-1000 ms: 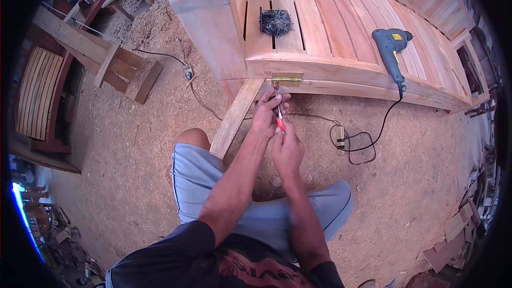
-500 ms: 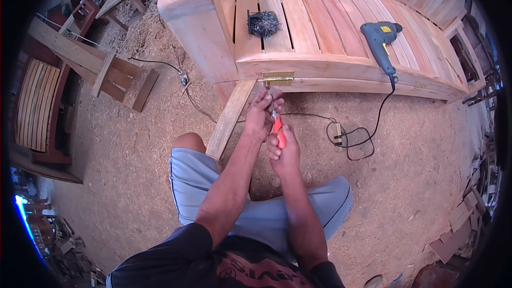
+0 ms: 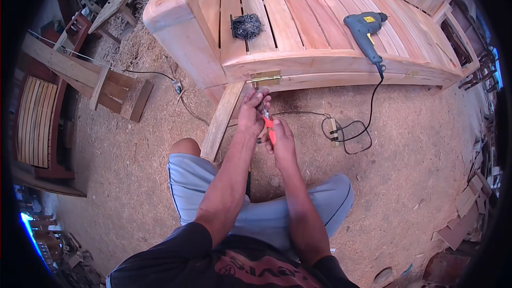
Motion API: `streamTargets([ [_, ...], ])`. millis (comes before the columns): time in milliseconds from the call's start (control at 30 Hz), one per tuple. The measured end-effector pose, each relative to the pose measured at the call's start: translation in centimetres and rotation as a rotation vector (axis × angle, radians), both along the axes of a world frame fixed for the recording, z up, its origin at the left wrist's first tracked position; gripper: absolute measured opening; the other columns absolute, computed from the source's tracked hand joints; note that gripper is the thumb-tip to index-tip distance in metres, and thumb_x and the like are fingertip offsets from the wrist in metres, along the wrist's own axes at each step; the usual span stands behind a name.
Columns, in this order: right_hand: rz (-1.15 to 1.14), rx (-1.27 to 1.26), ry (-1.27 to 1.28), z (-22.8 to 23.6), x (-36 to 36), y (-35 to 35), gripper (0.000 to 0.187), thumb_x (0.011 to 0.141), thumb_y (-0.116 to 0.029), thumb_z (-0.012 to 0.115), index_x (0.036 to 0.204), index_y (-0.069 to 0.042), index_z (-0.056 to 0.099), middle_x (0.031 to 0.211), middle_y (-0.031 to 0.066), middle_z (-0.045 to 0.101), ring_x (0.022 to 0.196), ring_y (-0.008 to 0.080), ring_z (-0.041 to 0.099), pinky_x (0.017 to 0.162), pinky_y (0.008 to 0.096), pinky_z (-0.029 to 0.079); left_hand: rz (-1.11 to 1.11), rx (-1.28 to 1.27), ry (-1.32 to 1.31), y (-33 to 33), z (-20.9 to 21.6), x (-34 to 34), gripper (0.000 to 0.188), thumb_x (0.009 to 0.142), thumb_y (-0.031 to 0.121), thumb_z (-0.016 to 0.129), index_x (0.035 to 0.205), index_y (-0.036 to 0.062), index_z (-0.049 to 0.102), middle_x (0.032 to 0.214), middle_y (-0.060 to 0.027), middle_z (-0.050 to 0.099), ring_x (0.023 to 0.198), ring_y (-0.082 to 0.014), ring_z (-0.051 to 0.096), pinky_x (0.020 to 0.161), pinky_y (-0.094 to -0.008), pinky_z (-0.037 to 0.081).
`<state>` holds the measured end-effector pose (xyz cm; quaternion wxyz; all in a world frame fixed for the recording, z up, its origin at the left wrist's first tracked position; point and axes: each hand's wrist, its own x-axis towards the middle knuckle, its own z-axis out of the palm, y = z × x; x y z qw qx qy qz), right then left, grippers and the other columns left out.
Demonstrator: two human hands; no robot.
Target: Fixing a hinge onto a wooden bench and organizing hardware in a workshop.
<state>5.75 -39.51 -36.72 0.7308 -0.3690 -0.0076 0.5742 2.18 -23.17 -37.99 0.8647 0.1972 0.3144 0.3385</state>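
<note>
A screwdriver with an orange-red handle (image 3: 270, 129) points up toward the bench's front rail. My right hand (image 3: 281, 140) is closed round its handle. Higher up, the fingers of my left hand (image 3: 253, 108) pinch around the metal shaft near its tip; whether a screw is there too is hidden. Just beyond the left fingertips, a brass hinge (image 3: 265, 78) lies on the lower edge of the wooden bench (image 3: 320, 64). Beside my left hand a loose wooden board (image 3: 223, 122) leans slantwise with its top end against the rail.
A grey-blue power drill (image 3: 367, 34) lies on the seat slats, its black cord (image 3: 372, 106) looping down to the floor. Dark screws or nails are heaped in a small black holder (image 3: 246, 26). Slatted wooden furniture (image 3: 37, 120) stands at the left; wood scraps (image 3: 464, 213) are piled at the right.
The bench, drill and hinge have shifted a little left in the picture as the view turned. My right hand has turned slightly on the screwdriver handle; both hands keep their hold.
</note>
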Motion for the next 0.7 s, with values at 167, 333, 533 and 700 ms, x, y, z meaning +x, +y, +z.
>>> streamTargets([
  [167, -0.089, -0.568, -1.717, 3.9, -3.5, 1.5, 0.047, 0.108, -0.035, 0.063, 0.152, -0.019, 0.056, 0.084, 0.0162, 0.069, 0.072, 0.0375, 0.074, 0.068, 0.0482, 0.059, 0.001, 0.001, 0.038, 1.1, 0.5, -0.6, 0.037, 0.106, 0.000, 0.061, 0.142, 0.0041, 0.052, 0.122, -0.0179, 0.076, 0.097, -0.0231, 0.076, 0.078, -0.0316, 0.067],
  [333, -0.190, -0.468, -1.582, 2.4, -3.8, 1.1, 0.046, 0.108, -0.035, 0.063, 0.151, -0.019, 0.058, 0.087, 0.0182, 0.071, 0.074, 0.0377, 0.075, 0.068, 0.0493, 0.059, 0.003, -0.052, -0.045, 0.9, 0.4, 0.2, 0.030, 0.106, -0.001, 0.061, 0.135, 0.0009, 0.058, 0.122, -0.0171, 0.076, 0.097, -0.0219, 0.076, 0.079, -0.0311, 0.067],
  [533, -0.046, -0.650, -1.727, 4.9, -4.0, 2.1, 0.046, 0.109, -0.036, 0.062, 0.150, -0.016, 0.059, 0.089, 0.0199, 0.072, 0.076, 0.0350, 0.076, 0.068, 0.0484, 0.059, -0.011, 0.038, 0.044, 1.9, 0.1, -0.8, 0.024, 0.106, -0.002, 0.059, 0.131, -0.0023, 0.060, 0.124, -0.0180, 0.075, 0.098, -0.0226, 0.076, 0.083, -0.0316, 0.068],
  [700, -0.212, -0.297, -0.951, -0.2, -2.5, 2.1, 0.046, 0.107, -0.031, 0.060, 0.151, -0.022, 0.057, 0.080, 0.0186, 0.069, 0.071, 0.0431, 0.074, 0.066, 0.0548, 0.059, 0.004, -0.014, -0.036, 0.5, 2.0, -0.7, 0.030, 0.107, -0.005, 0.054, 0.137, -0.0024, 0.052, 0.129, -0.0213, 0.073, 0.105, -0.0291, 0.077, 0.089, -0.0366, 0.068],
])
